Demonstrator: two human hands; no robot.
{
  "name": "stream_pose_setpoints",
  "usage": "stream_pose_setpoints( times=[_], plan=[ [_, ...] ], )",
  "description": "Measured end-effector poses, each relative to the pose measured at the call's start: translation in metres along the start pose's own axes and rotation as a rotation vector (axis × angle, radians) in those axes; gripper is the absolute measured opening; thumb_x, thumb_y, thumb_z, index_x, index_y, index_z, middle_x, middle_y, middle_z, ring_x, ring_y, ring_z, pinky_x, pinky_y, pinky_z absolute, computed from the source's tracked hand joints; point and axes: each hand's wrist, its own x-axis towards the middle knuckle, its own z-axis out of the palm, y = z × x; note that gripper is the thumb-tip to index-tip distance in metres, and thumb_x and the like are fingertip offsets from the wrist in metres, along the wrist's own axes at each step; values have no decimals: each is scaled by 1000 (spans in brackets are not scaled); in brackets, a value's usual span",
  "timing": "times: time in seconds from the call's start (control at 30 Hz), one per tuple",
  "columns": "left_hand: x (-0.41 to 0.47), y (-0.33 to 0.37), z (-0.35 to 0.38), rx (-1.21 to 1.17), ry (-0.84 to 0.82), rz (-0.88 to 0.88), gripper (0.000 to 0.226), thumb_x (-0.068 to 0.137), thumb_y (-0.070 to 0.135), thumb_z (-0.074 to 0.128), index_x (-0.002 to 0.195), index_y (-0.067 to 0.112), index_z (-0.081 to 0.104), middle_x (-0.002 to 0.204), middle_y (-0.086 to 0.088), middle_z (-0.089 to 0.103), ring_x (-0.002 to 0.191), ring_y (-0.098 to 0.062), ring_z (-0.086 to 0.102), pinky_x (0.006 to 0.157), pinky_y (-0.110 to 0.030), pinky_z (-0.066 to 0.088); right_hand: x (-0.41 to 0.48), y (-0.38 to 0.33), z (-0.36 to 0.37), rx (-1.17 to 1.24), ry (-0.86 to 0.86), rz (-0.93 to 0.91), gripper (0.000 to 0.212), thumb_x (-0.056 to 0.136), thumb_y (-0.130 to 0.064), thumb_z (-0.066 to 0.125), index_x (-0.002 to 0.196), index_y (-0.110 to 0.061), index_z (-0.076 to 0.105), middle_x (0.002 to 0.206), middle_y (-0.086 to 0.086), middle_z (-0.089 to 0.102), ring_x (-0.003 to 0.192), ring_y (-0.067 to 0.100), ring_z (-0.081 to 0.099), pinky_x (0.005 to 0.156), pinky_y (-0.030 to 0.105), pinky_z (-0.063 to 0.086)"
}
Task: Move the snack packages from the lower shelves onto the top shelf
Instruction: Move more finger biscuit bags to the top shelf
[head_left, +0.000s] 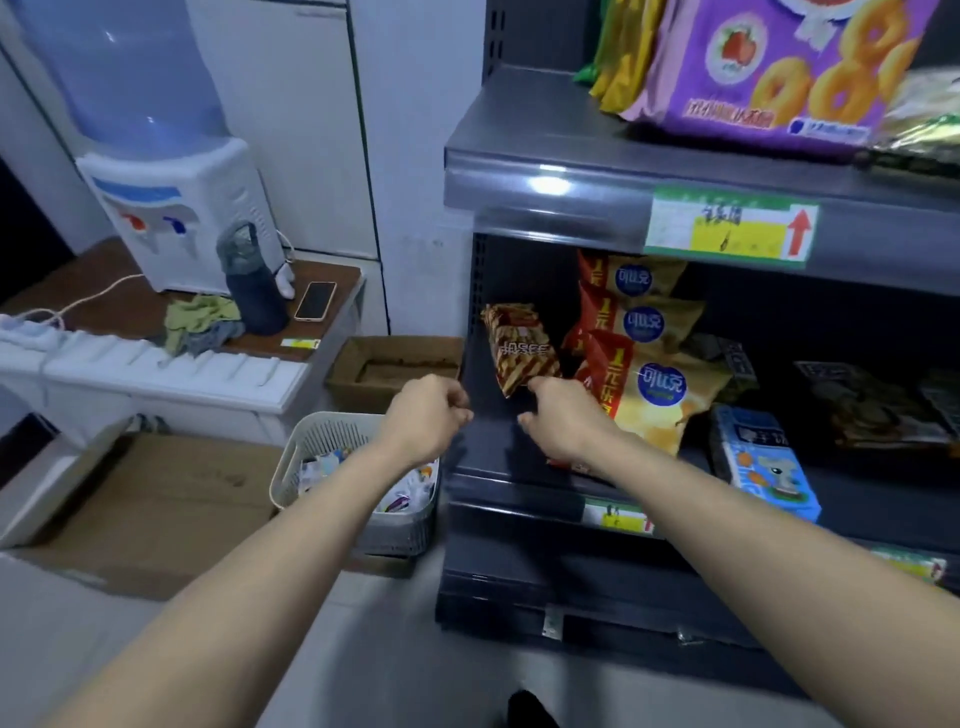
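The brown striped snack packet (519, 345) is standing near the left end of the lower shelf (493, 447), a little left of the frame's centre. It is leaning so that its long axis is running from upper left down to lower right. Just to its right, a stack of yellow-and-red chip bags (660, 384) is lying overlapped, and a blue packet (763, 462) is sitting further right near the shelf's front edge. The right hand (566, 415) is reaching in at the centre, knuckles up and fingers curled, and the packet is lying just above and slightly left of them. Its lower end is meeting the forefinger tip, or nearly so. The hand is hiding the contact, so I cannot tell whether finger and thumb are pinching the corner or only closing on it. The left hand (423, 410) is hovering at the shelf's left edge, fingers curled against the thumb and holding nothing, clearly apart from the packet. The right hand is therefore the nearer one for the pick. The top shelf (545, 135) is sitting in the upper right of the frame. It is bearing a purple ring-snack bag (769, 78), with bare shelf showing to that bag's left, so the lift will likely be going straight up past the price strip.
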Motion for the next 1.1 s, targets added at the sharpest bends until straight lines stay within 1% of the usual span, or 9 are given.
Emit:
stream_pose_setpoints(
  times=[0.17, 0.3, 0.4, 0.47, 0.57, 0.67, 0.83, 1.03, 1.1],
  plan=[
    [38, -8, -2, 3, -20, -2, 17, 86, 18, 63, 96, 6, 69, 97, -10, 70, 92, -26, 63, 78, -27, 47, 49, 1, 3, 0, -88, 79, 44, 94, -16, 48, 135, -1, 40, 137, 16, 45, 124, 30, 46, 97, 26, 39],
    [69, -12, 8, -10, -65, 46, 20, 85, 19, 61, 98, 6, 69, 97, -13, 70, 88, -30, 64, 79, -36, 53, 79, 0, 16, 20, -81, 163, 49, 93, -14, 47, 139, -3, 36, 143, 15, 37, 129, 30, 41, 106, 28, 36],
    [86, -17, 21, -10, -98, 124, 11, 84, 17, 60, 78, 9, 63, 81, -4, 63, 85, -27, 62, 59, -21, 42, 94, 2, 27, 69, -71, 247, 59, 94, -16, 46, 147, -3, 22, 153, 15, 23, 138, 30, 29, 113, 30, 28],
    [97, -21, 28, 15, -125, 180, 17, 85, 17, 57, 68, 13, 56, 74, -3, 58, 80, -26, 61, 51, -18, 32, 101, 3, 33, 88, -51, 288, 58, 95, -17, 42, 147, -2, 20, 153, 16, 22, 139, 30, 28, 113, 30, 28],
    [112, -29, 42, 61, -167, 251, 14, 89, 19, 53, 78, 13, 58, 82, -8, 62, 83, -26, 61, 55, -25, 30, 109, 6, 46, 94, -32, 329, 56, 97, -16, 38, 147, -3, 19, 153, 17, 21, 139, 31, 27, 113, 32, 27],
    [122, -32, 56, 55, -156, 284, 21, 90, 22, 51, 103, 11, 63, 105, -11, 66, 93, -27, 61, 65, -25, 35, 116, 11, 55, 87, -6, 354, 56, 98, -18, 38, 148, -2, 17, 154, 18, 17, 139, 33, 23, 113, 31, 25],
    [129, -30, 74, -60, -163, 217, 52, 94, 27, 48, 143, 15, 34, 130, -14, 56, 114, -31, 56, 83, -28, 42, 120, 19, 53, 193, 63, 304, 44, 101, -20, 34, 142, -3, 35, 144, 15, 40, 127, 27, 43, 102, 26, 34],
    [129, -34, 83, -144, -109, 152, 46, 95, 20, 49, 139, 10, 39, 135, -13, 53, 120, -30, 52, 87, -24, 39, 114, 13, 56, 362, 61, 350, 35, 99, -13, 37, 132, -3, 45, 129, 15, 52, 106, 27, 54, 83, 24, 42],
    [121, -38, 80, -164, -63, 134, 43, 94, 20, 51, 135, 9, 45, 132, -13, 56, 118, -30, 54, 88, -26, 40, 105, 5, 57, 350, 51, 363, 32, 98, -12, 37, 127, -2, 48, 129, 15, 52, 102, 24, 52, 86, 25, 42]
  ],
)
